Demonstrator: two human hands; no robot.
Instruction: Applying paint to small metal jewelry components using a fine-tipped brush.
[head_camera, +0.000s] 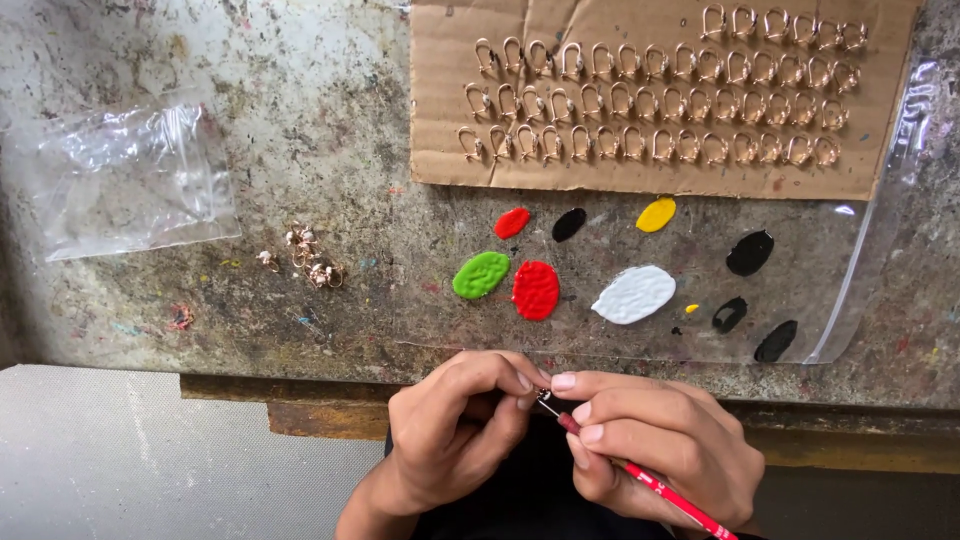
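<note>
Stained bench — paint blobs, hooks (on cardboard) beyond hands.

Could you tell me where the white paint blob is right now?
In the head view, the white paint blob lies right of centre on the clear sheet, between the red blob and black blobs.

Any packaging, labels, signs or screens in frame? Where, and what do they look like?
Clear plastic bag: far left on the worktable, crumpled, looks empty.
Clear plastic sheet: centre-right, flat, carrying blobs of paint.
Cardboard piece: top right, brown, holding rows of metal hooks.
No labels, signs or screens visible.
</note>
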